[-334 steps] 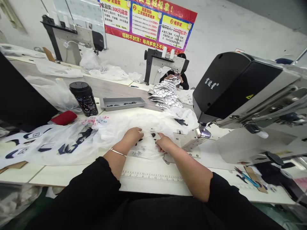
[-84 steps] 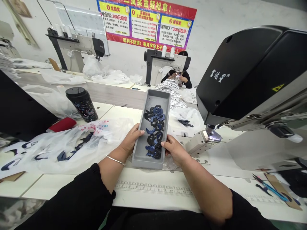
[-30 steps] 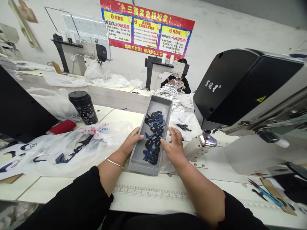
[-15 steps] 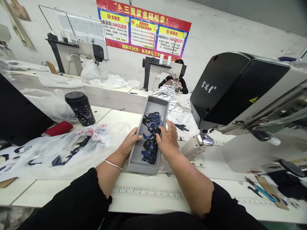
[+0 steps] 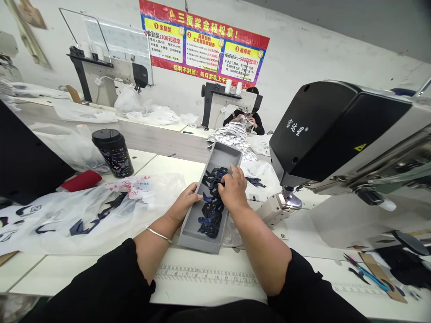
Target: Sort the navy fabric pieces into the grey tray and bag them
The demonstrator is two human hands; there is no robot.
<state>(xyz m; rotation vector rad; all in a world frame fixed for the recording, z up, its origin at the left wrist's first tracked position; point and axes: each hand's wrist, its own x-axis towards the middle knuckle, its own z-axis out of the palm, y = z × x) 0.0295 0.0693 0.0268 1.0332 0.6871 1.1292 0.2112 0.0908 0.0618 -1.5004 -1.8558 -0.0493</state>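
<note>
A grey plastic tray (image 5: 224,158) sits on the white table, tilted away from me, with a loose pile of dark navy cut fabric pieces (image 5: 211,216) in it. My left hand (image 5: 183,206) grips the tray's left rim. My right hand (image 5: 234,188) lies curled over the far part of the pile, inside the tray, and its fingertips hide some pieces. Whether those fingers pinch anything is hidden.
A black sewing machine head (image 5: 336,134) looms just right of the tray. To the left lies a plastic bag (image 5: 84,226) holding similar pieces. A black tumbler (image 5: 112,152) stands beyond it. Blue-handled snips (image 5: 367,277) lie at lower right. A co-worker sews at the far machine.
My right hand has left the tray's right rim and moved forward onto the pile. The tray has swung slightly, while my left hand stays on its rim.
</note>
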